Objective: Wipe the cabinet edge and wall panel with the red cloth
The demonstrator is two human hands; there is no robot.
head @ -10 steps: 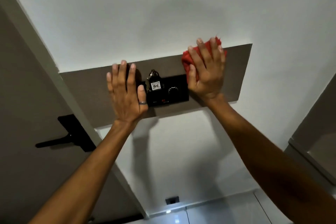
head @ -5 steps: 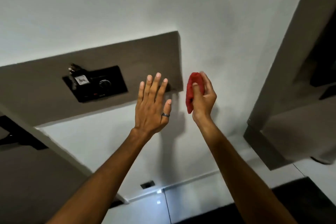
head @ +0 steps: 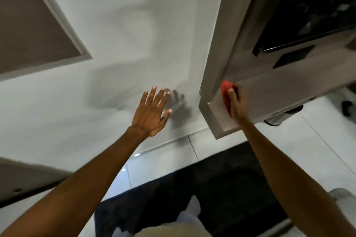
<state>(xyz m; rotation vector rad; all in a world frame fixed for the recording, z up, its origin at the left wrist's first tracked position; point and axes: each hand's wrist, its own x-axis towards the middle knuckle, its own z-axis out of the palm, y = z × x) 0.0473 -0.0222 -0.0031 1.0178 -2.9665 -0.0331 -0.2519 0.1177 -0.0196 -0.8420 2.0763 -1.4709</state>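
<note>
My right hand (head: 238, 105) grips the bunched red cloth (head: 225, 95) and presses it on the front edge of the pale cabinet (head: 269, 90) near its left corner. My left hand (head: 151, 112) is open, fingers spread, with a ring on one finger; it hovers in front of the white wall (head: 134, 25), and I cannot tell whether it touches it. The brown wall panel (head: 28, 25) shows only as a corner at the upper left, far from both hands.
The cabinet holds a dark appliance or recess (head: 312, 5) at the upper right. Below lie white floor tiles (head: 289, 150) and a black mat (head: 212, 188). My legs and a foot (head: 190, 209) show at the bottom. A brown door edge (head: 23, 184) is at the lower left.
The view swung right and down, away from the wall panel. My right hand carried the red cloth from beside the panel's end to the cabinet edge. My left hand stayed open near the wall.
</note>
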